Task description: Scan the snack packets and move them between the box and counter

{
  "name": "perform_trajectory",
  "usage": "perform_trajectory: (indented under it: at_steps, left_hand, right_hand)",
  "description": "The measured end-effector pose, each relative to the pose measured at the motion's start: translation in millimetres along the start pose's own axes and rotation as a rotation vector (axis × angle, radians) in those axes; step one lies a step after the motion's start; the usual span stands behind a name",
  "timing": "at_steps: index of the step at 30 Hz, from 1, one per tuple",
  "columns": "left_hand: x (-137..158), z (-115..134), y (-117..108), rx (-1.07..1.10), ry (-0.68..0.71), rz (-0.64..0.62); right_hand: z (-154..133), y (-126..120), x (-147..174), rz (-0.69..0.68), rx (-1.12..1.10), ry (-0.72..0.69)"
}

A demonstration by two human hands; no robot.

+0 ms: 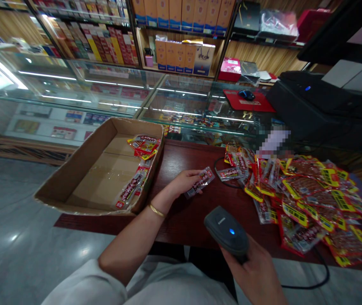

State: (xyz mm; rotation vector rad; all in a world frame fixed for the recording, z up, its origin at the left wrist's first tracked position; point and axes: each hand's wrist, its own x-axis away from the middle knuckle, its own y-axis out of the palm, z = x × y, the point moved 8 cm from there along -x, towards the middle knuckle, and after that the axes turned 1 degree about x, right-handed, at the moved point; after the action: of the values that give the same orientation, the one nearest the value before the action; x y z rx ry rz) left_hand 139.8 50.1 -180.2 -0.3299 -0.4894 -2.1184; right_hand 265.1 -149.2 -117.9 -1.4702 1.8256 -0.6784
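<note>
My left hand point(185, 183) is closed on a small snack packet point(204, 180) with red ends and a clear middle, held just above the dark red wooden counter point(181, 154). My right hand point(253, 271) grips a black barcode scanner point(227, 231) with a lit blue light; its head tilts toward the packet. Left of my left hand stands a shallow cardboard box point(88, 178) with several packets point(131, 188) along its right side. A large heap of red and yellow snack packets point(320, 195) covers the counter's right part.
A black cable point(322, 279) runs from the scanner's side under the heap. Behind the counter is a glass display case point(155, 95). A mouse point(246, 95) rests on a red mat point(231, 101), beside black equipment point(310, 101). Stocked shelves point(181, 36) line the back wall.
</note>
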Motion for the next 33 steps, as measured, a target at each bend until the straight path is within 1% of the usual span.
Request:
perform_trajectory:
  at_steps: [7,14,18,21,23,25,27,29,31,33]
  left_hand:
    - [0,0,2,0.024,0.004,0.002]
    - [0,0,1,-0.002,-0.021,0.003]
    - [-2,-2,-1,-0.018,-0.027,0.013]
    - [-4,-3,-9,-0.040,-0.004,0.049]
    - [-3,-2,-13,-0.060,0.025,0.075]
    - [-1,3,-14,-0.070,0.087,0.093]
    - [1,11,-5,-0.070,0.150,0.094]
    - [0,19,15,-0.093,0.190,0.076]
    - [-5,29,46,-0.151,0.232,0.039]
    - [-12,41,86,-0.245,0.308,-0.031]
  right_hand:
    - [2,5,-3,0.006,0.026,0.002]
    - [2,7,-5,-0.001,-0.020,0.026]
    - [-6,7,-5,-0.032,-0.086,0.072]
    - [-8,7,-5,-0.066,-0.169,0.103]
    - [-3,0,-3,-0.020,-0.195,0.118]
    - [9,-10,1,0.060,-0.193,0.143]
    - [24,-21,9,0.118,-0.185,0.174]
    - [39,-31,19,0.169,-0.174,0.202]
    - [52,-41,30,0.220,-0.161,0.225]
    - [63,-51,41,0.272,-0.154,0.248]
